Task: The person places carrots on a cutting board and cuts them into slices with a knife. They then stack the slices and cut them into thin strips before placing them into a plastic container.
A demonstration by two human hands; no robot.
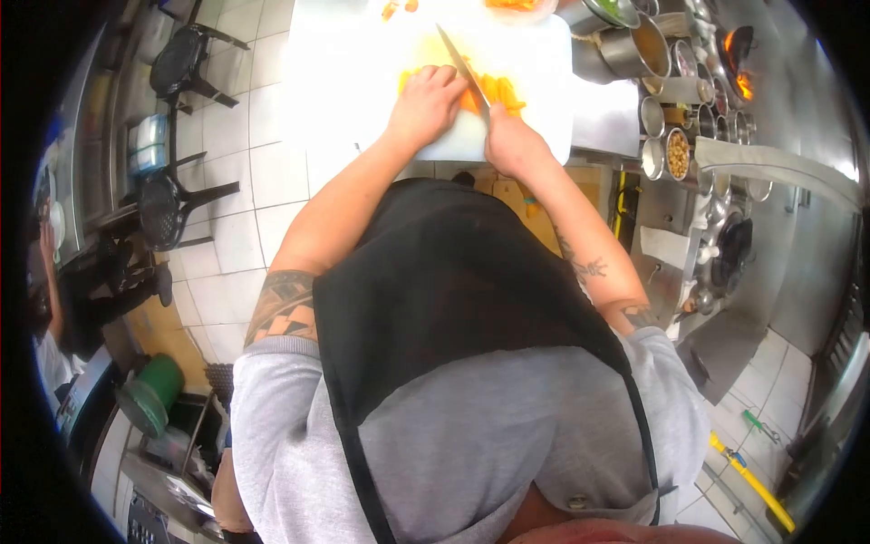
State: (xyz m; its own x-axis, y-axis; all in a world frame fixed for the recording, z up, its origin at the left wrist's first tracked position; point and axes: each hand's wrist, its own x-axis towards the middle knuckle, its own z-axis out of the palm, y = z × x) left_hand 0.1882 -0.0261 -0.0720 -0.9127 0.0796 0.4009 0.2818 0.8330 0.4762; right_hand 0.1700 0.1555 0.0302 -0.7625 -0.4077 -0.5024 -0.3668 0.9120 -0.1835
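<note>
My right hand (515, 142) is closed round the handle of a kitchen knife (461, 65), whose blade points away and to the left. Orange pieces of food (500, 93) lie beside and under the blade; their exact kind is washed out by glare. My left hand (428, 107) rests with curled fingers on the orange pieces, left of the blade. What its fingertips press on is partly hidden. Beneath both hands is a white cutting board (548, 86), very bright. More orange bits (399, 9) lie at its far side, next to a container of orange food (513, 4).
Pots (634, 50) and small metal containers (677, 152) crowd the right side, near a stove flame (744, 86). Black stools (186, 63) stand on the tiled floor at left. A green bin (152, 393) is at lower left. Another person's arm (52, 281) shows at the far left.
</note>
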